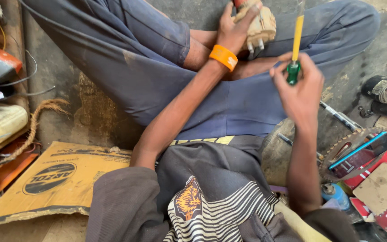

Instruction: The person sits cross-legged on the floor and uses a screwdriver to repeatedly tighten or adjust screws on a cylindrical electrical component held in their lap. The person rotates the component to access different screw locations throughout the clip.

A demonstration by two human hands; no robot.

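We sit on the ground with our legs stretched out, and both hands work far in the scene, above our lap. Our left hand (234, 28) wraps around a cream-coloured electrical plug (260, 26), fingers curled over its top and thumb side clamped against its body, so the metal pins stick out below the palm toward us. An orange wristband (223, 57) sits on that wrist. Our right hand (300, 87) holds a screwdriver (295, 47) upright, fingers closed together around its green handle while the yellow shank rises just to the right of the plug; the tip runs off the top of the frame, so we cannot tell whether it touches anything. We judge the plug to be light, hard and rigid, a moulded shell that will not give under a firm squeeze but could crack if dropped on the concrete; the broad flat sides are the place to grip it, leaving the pins and any screw face free. Its surface looks grimy, so probably not slippery. The screwdriver looks stiff and light too, and its thick handle gives the best purchase for turning. To the near left lies a sheet of brown cardboard (63, 181), and on the right we see a toothed saw blade (352, 148) among red boxes and scattered tools.
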